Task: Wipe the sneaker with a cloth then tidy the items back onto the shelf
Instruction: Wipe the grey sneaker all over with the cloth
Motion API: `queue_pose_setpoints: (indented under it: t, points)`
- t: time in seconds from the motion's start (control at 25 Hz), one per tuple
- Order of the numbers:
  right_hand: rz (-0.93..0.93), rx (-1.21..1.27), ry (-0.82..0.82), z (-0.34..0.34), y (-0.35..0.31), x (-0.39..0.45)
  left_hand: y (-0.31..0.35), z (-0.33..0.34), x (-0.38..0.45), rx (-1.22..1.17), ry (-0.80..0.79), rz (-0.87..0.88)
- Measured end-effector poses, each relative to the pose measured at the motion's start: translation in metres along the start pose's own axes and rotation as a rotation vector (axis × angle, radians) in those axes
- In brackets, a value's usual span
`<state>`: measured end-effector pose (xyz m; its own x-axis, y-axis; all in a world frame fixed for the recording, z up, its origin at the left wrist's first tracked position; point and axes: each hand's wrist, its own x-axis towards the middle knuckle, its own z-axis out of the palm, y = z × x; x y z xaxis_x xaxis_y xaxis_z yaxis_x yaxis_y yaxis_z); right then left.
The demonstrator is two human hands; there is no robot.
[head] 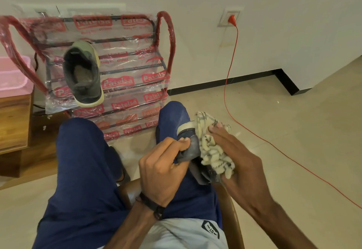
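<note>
Wiping is under way on the person's right thigh. Left hand (162, 162) pinches the collar of a dark grey sneaker with a pale sole (189, 147), thumb and curled fingers clamped on the soft upper. Right hand (231, 151) presses a crumpled cream cloth with dark stripes (212, 151) against the shoe's outer side, fingers wrapped over the bunched fabric; most of the shoe lies hidden beneath cloth and hands, its toe pointing away toward the knee.

Trouble would most likely come from that pinch. It holds only pliable fabric at the heel end, so a firm stroke of the cloth could twist the shoe about the pinch or push it off the thigh toward the floor on the cloth side. Loose cloth tails hanging below the wiping hand might also snag or drag.

Beyond the pinch, straight ahead, stands a red-framed metal shoe shelf wrapped in printed clear plastic (166, 39), with a matching grey-green sneaker (83, 72) resting heel-out on a middle tier. Bars beside that shoe look free, which I judge leaves a slot for the held one. A thin red cable (231, 66) trails over the tile floor (293, 121) on the cloth side, well apart from the hands. Open tile lies that way; the other thigh lies on the pinching hand's side.
</note>
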<state>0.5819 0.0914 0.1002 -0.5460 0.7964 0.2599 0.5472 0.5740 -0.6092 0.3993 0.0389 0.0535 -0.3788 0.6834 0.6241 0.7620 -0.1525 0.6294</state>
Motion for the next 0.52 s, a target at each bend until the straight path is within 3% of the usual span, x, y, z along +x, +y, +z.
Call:
queue_pose_setpoints:
  t: [0.12, 0.28, 0.44, 0.52]
  points:
    - [-0.235, -0.130, -0.091, -0.006, -0.007, -0.009, 0.003, -0.003, 0.003, 0.005, -0.001, 0.007]
    - [-0.009, -0.019, -0.010, -0.007, 0.006, 0.005, 0.004, 0.001, 0.003, -0.006, -0.011, 0.019]
    - [-0.243, -0.113, -0.084, -0.005, -0.005, -0.007, 0.003, -0.002, 0.005, 0.017, -0.005, 0.026]
    - [-0.075, -0.020, -0.032, -0.006, 0.006, 0.004, 0.003, 0.000, 0.004, 0.008, -0.010, 0.032]
